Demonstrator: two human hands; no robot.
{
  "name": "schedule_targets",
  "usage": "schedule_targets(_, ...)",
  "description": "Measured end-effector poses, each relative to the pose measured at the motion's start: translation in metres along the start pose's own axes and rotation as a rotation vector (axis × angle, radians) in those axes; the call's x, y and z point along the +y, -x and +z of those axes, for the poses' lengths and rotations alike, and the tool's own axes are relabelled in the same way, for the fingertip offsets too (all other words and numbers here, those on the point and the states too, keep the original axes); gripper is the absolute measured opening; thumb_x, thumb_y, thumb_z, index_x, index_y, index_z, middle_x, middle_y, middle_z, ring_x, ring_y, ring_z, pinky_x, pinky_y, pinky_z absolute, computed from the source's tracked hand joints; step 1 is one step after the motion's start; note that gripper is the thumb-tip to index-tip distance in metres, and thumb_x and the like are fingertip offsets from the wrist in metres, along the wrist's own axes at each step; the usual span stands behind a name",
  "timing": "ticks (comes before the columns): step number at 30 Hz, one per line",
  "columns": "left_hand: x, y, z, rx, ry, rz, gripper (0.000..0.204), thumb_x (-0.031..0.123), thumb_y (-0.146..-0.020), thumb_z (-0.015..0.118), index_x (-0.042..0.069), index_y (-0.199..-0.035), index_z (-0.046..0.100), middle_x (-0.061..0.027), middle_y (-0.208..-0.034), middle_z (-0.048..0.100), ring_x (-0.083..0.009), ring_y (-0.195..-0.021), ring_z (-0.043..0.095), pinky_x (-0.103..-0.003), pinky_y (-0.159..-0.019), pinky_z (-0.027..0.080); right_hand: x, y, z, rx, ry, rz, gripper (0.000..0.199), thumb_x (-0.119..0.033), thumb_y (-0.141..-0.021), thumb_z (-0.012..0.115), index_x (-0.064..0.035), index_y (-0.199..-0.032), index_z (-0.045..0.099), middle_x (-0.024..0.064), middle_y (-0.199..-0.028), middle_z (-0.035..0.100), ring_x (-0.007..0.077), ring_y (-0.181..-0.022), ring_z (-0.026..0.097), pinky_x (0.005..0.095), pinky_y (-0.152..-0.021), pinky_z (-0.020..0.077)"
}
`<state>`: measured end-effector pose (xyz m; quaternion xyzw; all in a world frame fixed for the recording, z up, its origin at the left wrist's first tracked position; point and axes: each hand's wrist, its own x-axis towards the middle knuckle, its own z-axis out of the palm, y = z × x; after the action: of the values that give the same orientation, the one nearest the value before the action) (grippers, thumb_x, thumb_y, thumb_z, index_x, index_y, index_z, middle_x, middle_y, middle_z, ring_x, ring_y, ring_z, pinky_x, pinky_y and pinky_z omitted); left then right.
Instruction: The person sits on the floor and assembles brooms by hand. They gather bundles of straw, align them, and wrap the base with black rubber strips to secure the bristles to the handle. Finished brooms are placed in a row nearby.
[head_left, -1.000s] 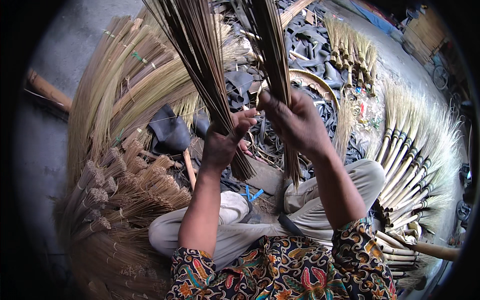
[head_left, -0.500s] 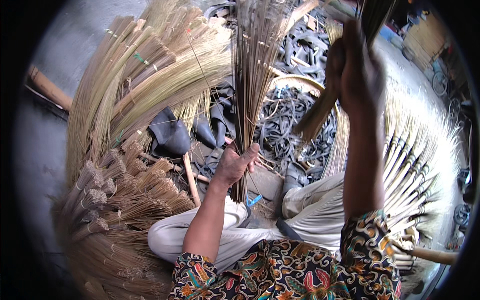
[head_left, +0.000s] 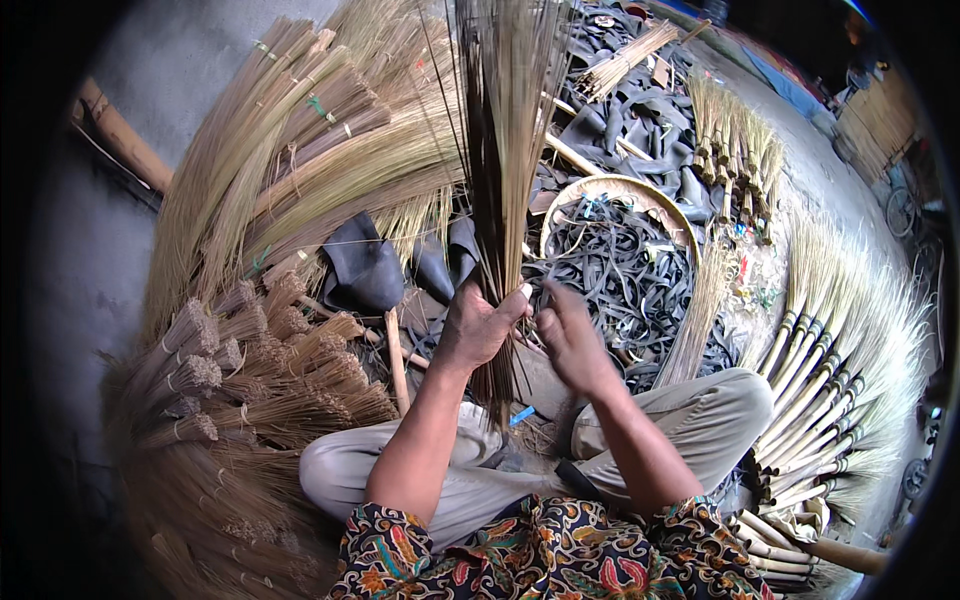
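Upright in front of me stands a tall bundle of thin broom bristles [head_left: 505, 180], dark on its left and paler on its right. My left hand [head_left: 480, 325] is closed around it near the lower end, thumb across the front. Its cut ends [head_left: 495, 395] poke out below the fist, near a small blue strip [head_left: 521, 415]. Just right of the bundle is my right hand [head_left: 575, 345], its fingers partly curled and smeared by motion. I cannot make out anything in it.
A round woven basket [head_left: 668, 200] holds black rubber strips. Bristle sheaves [head_left: 370, 170] and tied bundles [head_left: 200, 370] lie left, beside black rubber pieces [head_left: 362, 268] and a wooden stick [head_left: 396, 360]. Finished brooms [head_left: 805, 385] fan out right, near my bent knee [head_left: 735, 400].
My right hand has come down from high on the right to beside the bundle. The bristle bunch it held no longer shows in it. The left-hand bundle looks paler on its right.
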<state>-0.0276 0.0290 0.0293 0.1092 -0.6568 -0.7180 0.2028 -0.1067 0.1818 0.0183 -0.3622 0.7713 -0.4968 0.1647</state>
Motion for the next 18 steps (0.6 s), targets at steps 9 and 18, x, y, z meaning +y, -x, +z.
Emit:
schedule_targets(9, 0.001, 0.009, 0.033, -0.209, -0.431, 0.058, 0.036, 0.02, -0.085, 0.081, 0.004, -0.111, 0.062, -0.0053, -0.089, 0.07, -0.018, -0.079, 0.068, -0.039, -0.075, 0.057, -0.078, -0.056, -0.04, 0.174, -0.657, -0.005, 0.035, -0.023, -0.096, 0.076, 0.0005, -0.121, 0.067, 0.0004, -0.075, 0.062, 0.0088, -0.062, 0.06, 0.0242, -0.06, 0.0505)
schedule_targets(18, -0.085, 0.024, 0.031, -0.171, -0.307, 0.071, 0.036, 0.01, -0.087, 0.078, 0.004, -0.118, 0.062, -0.0091, -0.096, 0.071, -0.0192, -0.09, 0.068, -0.037, -0.083, 0.055, -0.049, -0.027, -0.021, 0.148, -0.607, -0.183, 0.029, -0.014, -0.095, 0.075, 0.0006, -0.118, 0.069, -0.0003, -0.074, 0.067, 0.0034, -0.064, 0.06, 0.0219, -0.058, 0.0492)
